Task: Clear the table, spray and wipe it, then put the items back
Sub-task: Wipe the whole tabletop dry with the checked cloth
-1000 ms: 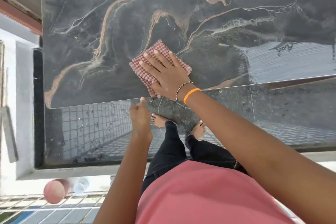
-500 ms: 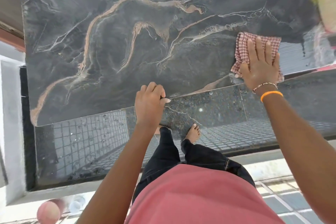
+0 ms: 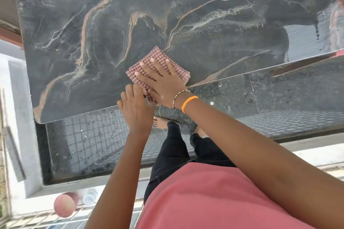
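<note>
The checked cloth (image 3: pixel 158 69), pressed flat under the open-fingered right hand (image 3: pixel 162 82), has been swept back from the table (image 3: pixel 93 24) right edge to centre-front beside the curled, empty-looking left hand (image 3: pixel 135 106); wiping judged mid-pass.

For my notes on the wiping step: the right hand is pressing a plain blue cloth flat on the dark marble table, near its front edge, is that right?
Not quite. In the head view the cloth is red-and-white checked, not plain blue. The rest holds: the right hand presses it flat, fingers spread, on the dark marble table near its front edge.
</note>
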`<state>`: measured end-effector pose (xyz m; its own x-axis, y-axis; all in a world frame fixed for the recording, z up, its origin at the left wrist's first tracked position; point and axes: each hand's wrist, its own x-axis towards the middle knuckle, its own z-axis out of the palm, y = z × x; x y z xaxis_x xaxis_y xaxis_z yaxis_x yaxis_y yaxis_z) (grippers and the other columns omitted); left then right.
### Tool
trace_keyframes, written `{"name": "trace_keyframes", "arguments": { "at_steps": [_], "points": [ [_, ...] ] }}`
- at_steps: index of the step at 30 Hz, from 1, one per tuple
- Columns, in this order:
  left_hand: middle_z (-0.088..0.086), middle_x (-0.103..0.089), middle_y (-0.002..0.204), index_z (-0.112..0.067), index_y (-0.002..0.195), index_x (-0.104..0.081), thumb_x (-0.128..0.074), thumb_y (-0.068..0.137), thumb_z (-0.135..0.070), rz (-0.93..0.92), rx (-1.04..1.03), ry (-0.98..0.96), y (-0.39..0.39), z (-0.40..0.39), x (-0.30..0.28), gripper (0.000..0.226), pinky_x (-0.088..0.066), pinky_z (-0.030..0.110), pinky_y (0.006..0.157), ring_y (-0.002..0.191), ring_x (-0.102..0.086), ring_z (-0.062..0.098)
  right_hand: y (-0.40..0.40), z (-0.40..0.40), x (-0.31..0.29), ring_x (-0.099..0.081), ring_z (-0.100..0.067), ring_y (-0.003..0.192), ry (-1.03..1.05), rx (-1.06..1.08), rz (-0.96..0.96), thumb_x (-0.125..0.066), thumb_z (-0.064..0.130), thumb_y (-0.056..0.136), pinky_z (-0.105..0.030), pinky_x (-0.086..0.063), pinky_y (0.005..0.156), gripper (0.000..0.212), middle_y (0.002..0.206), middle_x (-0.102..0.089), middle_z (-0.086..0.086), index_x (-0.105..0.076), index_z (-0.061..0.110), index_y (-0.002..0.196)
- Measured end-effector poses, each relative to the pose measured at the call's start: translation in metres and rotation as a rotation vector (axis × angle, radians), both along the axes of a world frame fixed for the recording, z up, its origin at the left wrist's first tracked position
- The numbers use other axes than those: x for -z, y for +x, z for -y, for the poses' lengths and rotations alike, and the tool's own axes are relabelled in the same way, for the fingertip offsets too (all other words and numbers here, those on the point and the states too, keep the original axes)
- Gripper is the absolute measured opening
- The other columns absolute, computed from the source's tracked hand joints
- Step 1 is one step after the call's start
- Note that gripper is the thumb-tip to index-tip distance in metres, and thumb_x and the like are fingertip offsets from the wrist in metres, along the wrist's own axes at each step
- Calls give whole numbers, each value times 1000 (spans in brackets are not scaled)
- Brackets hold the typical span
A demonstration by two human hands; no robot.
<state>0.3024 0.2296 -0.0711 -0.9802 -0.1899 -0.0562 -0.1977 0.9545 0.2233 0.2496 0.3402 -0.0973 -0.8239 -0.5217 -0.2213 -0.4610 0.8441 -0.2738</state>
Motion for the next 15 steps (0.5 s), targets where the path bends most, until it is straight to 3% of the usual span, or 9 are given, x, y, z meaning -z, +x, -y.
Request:
{"name": "trace_keyframes", "arguments": {
  "at_steps": [3, 6, 9, 15],
  "points": [
    [6, -48, 94, -12, 89, -46, -81, 65, -16, 64, 11, 2, 20, 5, -3, 43, -25, 30, 76, 86, -45, 25, 11, -16, 0, -3, -27, 147, -28, -146, -25, -35, 37, 95, -51, 4, 115, 55, 159, -10, 6, -17, 35, 147],
    [3, -48, 96, -14, 91, -47, -80, 67, -14, 83, 90, 33, 25, -9, -5, 41, -26, 29, 77, 88, -45, 23, 26, -65, 1, -9, -25, 146, -41, -134, -72, -36, 32, 92, -48, 3, 116, 56, 158, -16, 8, -20, 37, 146],
    [0, -51, 96, -16, 92, -52, -78, 69, -19, 81, 190, 82, 8, -39, -6, 35, -25, 29, 77, 87, -46, 21, 34, -132, 4, -11, -23, 146, -49, 7, -67, -35, 28, 88, -46, 3, 116, 59, 156, -17, 10, -22, 38, 145],
    [-1, -55, 94, -16, 90, -55, -75, 71, -30, 72, 531, 124, -34, -124, -8, 31, -23, 27, 76, 86, -49, 20, 32, -271, 1, -10, -20, 146, 1, 473, -32, -20, 42, 82, -45, -2, 116, 63, 157, -14, 10, -21, 38, 145]
  ]
}}
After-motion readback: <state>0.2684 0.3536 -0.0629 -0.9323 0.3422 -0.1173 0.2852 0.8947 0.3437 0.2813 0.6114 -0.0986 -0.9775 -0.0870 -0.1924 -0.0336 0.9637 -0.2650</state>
